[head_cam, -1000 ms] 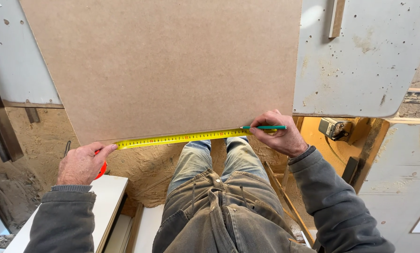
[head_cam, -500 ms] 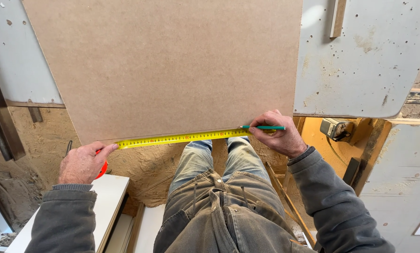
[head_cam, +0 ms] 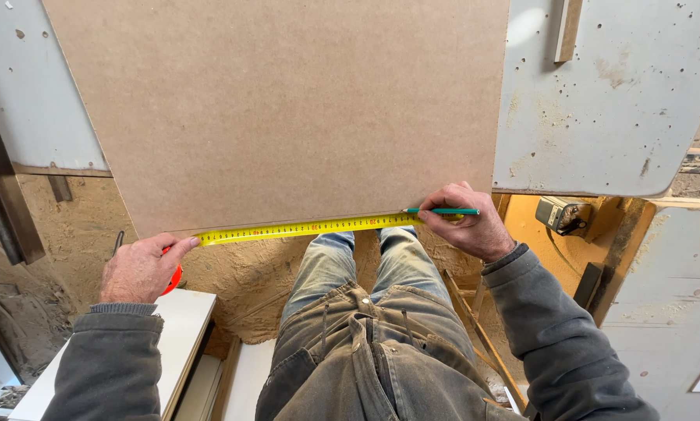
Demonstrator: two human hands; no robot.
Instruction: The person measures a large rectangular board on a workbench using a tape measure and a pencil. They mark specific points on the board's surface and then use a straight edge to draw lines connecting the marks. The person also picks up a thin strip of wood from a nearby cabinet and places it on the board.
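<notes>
A large brown fibreboard panel (head_cam: 287,109) lies flat in front of me. Along its near edge runs a yellow tape measure blade (head_cam: 303,228). My left hand (head_cam: 141,269) grips the tape's red case at the panel's left corner, the forefinger pressing the blade. My right hand (head_cam: 468,222) pins the blade's far end near the right corner and holds a green pencil (head_cam: 443,211), its tip touching the panel edge.
A grey, pitted machine table (head_cam: 607,101) carries the panel on the right. Sawdust covers the floor (head_cam: 69,226) below. White boards (head_cam: 182,327) stand by my left leg. A grey switch box (head_cam: 562,214) is mounted under the table at the right.
Hands, tape and pencil keep their places; only the view has drifted slightly, moving the panel a little rightward in the picture.
</notes>
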